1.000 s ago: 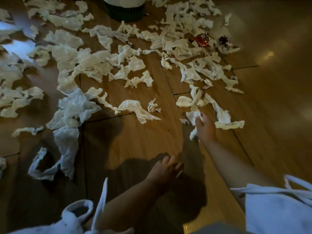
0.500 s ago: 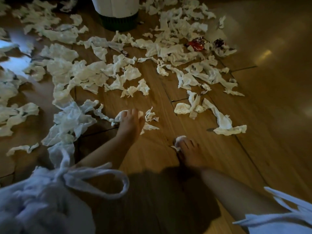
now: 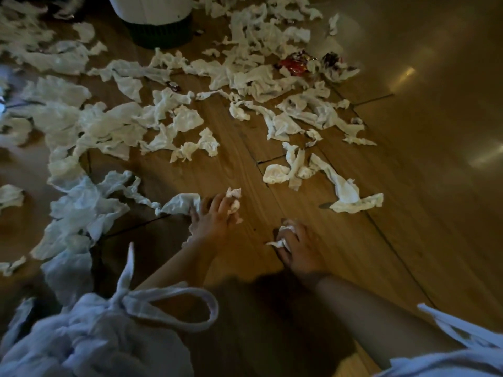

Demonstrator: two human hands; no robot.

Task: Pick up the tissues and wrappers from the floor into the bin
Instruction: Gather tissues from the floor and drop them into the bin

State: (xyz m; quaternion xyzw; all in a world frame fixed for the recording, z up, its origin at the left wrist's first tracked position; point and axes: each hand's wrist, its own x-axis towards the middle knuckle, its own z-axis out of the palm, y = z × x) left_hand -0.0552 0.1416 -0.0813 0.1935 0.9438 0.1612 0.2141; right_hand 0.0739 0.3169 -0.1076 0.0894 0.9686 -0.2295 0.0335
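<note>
Crumpled paper tissues (image 3: pixel 114 126), glossy wood floor (image 3: pixel 408 186)

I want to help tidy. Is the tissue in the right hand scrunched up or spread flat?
Scrunched up. The right hand curls round the tissue, and only crumpled white bits poke out from it.

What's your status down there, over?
Left hand grips a tissue wad, right hand grips a crumpled tissue. Bin at top edge. Loose tissues and a red wrapper lie between.
</note>
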